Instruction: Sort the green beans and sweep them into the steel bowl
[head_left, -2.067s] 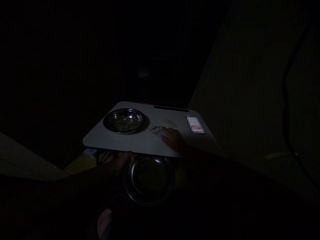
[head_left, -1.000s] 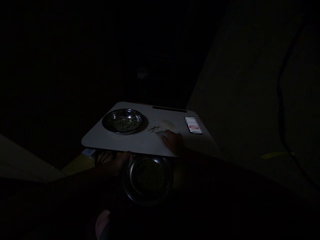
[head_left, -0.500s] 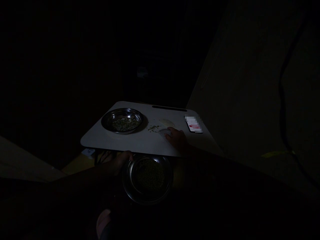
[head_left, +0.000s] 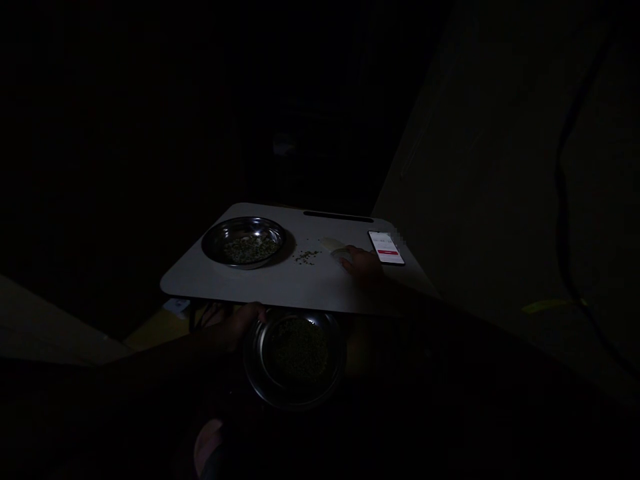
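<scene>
Dimly, a grain bowl (head_left: 257, 357) is seen at the near edge of the table (head_left: 270, 285), clamped at ten o'clock by the left hand (head_left: 245, 321). At one o'clock, a see-through piece (head_left: 340, 255) is touched by the right hand (head_left: 367, 265), its grip unclear. Loose grains (head_left: 307, 256) are scattered at twelve.

Lower bowl (head_left: 257, 357) before the table (head_left: 240, 287)

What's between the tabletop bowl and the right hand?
In the head view, scattered greenish bits lie on the table between the bowl and the right hand; nearest the hand, a pale thing is too dim to identify.
</scene>
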`<move>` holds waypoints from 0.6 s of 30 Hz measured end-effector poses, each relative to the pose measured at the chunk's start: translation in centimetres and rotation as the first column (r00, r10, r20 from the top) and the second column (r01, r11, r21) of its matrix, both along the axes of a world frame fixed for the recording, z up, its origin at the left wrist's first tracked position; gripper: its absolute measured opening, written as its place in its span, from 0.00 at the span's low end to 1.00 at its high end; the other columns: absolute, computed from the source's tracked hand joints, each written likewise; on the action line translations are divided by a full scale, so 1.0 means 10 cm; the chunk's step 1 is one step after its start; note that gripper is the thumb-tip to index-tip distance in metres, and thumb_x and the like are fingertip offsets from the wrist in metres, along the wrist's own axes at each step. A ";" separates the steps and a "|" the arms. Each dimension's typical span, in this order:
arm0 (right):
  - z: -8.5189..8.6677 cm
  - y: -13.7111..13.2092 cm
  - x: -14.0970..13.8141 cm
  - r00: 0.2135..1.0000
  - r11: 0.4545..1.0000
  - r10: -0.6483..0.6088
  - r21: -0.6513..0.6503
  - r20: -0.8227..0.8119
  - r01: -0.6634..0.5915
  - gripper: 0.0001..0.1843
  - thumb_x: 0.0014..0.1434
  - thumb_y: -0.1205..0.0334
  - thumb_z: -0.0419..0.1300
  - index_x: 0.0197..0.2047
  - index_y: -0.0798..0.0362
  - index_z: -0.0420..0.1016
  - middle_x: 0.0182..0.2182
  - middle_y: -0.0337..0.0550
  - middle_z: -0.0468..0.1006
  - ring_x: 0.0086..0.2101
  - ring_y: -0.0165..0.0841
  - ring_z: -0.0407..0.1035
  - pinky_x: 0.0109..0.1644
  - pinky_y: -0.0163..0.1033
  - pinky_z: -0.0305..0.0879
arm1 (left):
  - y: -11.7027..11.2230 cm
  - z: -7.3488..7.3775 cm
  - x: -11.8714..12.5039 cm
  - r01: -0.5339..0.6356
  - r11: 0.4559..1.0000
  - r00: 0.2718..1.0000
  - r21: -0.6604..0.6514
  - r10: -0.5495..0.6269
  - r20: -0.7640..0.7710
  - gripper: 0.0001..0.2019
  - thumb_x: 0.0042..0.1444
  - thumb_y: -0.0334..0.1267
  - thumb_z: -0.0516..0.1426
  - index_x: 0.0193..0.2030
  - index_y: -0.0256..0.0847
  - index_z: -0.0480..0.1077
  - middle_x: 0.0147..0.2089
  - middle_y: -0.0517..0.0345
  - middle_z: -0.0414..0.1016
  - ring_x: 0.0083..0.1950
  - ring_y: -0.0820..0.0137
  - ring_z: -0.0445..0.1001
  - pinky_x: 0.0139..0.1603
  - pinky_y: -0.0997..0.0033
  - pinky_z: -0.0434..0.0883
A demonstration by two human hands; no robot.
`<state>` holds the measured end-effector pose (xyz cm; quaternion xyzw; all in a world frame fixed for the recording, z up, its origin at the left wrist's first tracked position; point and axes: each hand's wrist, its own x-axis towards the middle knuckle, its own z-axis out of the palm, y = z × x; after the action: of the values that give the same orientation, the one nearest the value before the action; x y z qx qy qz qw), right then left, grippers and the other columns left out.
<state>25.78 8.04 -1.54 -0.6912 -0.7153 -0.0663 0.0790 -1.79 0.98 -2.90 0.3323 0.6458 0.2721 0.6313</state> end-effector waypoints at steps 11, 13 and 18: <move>-0.07 0.07 -0.13 0.976 0.980 0.199 0.007 -0.085 -0.199 0.23 0.59 0.56 0.44 0.56 0.56 0.56 0.52 0.48 0.65 0.50 0.36 0.59 0.51 0.42 0.50 | -0.02 0.09 0.06 -0.008 0.998 0.999 -0.069 0.010 0.032 0.02 0.31 0.34 0.51 0.15 0.38 0.61 0.14 0.54 0.65 0.16 0.69 0.63 0.17 0.69 0.61; -0.06 0.10 -0.19 0.977 0.980 0.198 -0.005 -0.084 -0.199 0.23 0.58 0.56 0.45 0.56 0.55 0.56 0.51 0.49 0.65 0.50 0.37 0.59 0.50 0.42 0.50 | -0.02 0.09 0.06 0.006 0.998 1.000 -0.069 -0.004 0.026 0.02 0.31 0.33 0.51 0.14 0.38 0.60 0.14 0.54 0.65 0.16 0.69 0.63 0.17 0.70 0.61; -0.03 0.20 -0.23 0.976 0.979 0.206 0.020 -0.073 -0.205 0.22 0.58 0.56 0.46 0.56 0.49 0.57 0.50 0.48 0.66 0.49 0.38 0.59 0.49 0.43 0.52 | 0.00 0.03 0.03 -0.012 0.999 1.000 -0.042 0.011 -0.026 0.02 0.31 0.33 0.52 0.16 0.37 0.61 0.14 0.55 0.64 0.18 0.67 0.64 0.19 0.68 0.62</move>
<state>23.52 10.02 -1.79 -0.6151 -0.7790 -0.0366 0.1162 -1.48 0.94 -2.59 0.3186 0.6612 0.2578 0.6284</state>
